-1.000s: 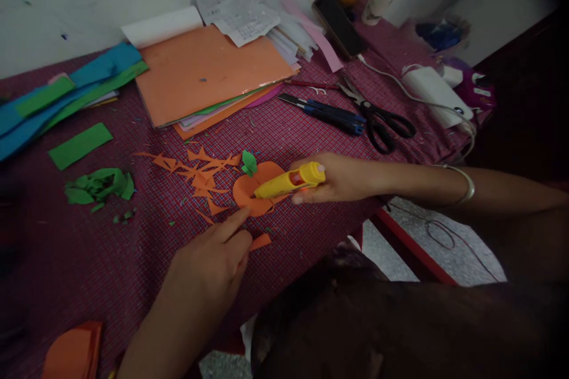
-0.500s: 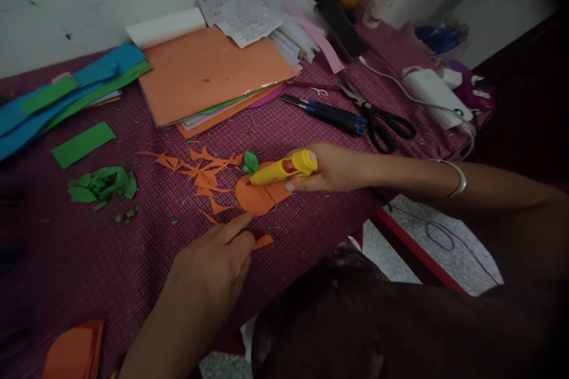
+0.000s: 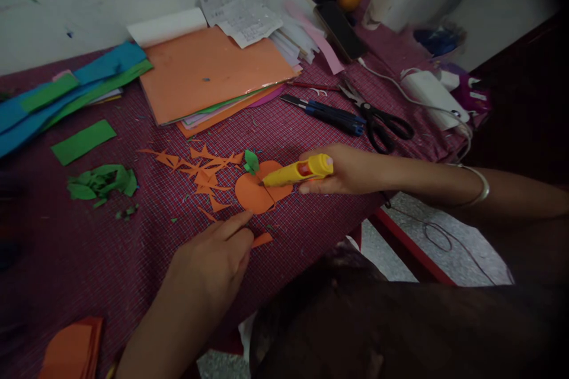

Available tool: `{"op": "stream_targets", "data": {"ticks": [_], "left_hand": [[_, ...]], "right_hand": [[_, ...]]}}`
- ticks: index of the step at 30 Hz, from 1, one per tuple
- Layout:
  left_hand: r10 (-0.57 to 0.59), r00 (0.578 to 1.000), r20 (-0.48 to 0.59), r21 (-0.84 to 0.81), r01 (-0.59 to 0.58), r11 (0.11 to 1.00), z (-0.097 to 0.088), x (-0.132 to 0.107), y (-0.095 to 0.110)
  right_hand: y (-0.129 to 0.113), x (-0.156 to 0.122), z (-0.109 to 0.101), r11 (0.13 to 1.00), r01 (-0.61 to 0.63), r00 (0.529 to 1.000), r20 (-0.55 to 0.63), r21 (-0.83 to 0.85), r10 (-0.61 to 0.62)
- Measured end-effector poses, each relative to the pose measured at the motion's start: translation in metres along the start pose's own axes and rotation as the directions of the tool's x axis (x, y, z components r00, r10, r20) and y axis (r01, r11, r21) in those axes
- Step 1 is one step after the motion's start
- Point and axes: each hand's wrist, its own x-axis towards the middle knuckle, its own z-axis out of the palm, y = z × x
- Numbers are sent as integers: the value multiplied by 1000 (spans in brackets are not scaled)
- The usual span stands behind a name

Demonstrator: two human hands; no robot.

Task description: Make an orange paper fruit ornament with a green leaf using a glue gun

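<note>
A round-lobed orange paper cutout (image 3: 253, 194) lies flat on the checked tablecloth, with small green paper leaves (image 3: 251, 161) at its top edge. My right hand (image 3: 335, 170) is wrapped round a yellow hot glue gun (image 3: 297, 171), whose nozzle points down at the middle of the cutout. From below, my left hand (image 3: 222, 249) rests its stretched index finger on the cutout's lower edge; the other fingers are loosely bent and hold nothing I can see. Orange paper scraps (image 3: 207, 176) are scattered left of the cutout.
Scissors (image 3: 377, 121) and a blue cutter knife (image 3: 329, 115) lie beyond my right hand. Orange sheets (image 3: 213, 71) are stacked at the back. Crumpled green paper (image 3: 102, 182) and a green strip (image 3: 83, 142) are on the left, more orange pieces (image 3: 71, 349) at lower left.
My right hand has shifted slightly right with the glue gun, its nozzle moving from the left lobe towards the cutout's middle. My left hand stays nearly in place.
</note>
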Motion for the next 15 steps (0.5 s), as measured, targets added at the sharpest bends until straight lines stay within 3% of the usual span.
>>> {"op": "stream_targets", "data": {"ticks": [9,15], "left_hand": [[-2,1000,-5,-9,2,1000,1,1,-1],[19,1000,-12,5,-19,1000,2,-1,-3]], "right_hand": [[-6,14,4,999,42,998,-36,17,-41],[-15,19,10,996,80,996,31,35,-81]]}}
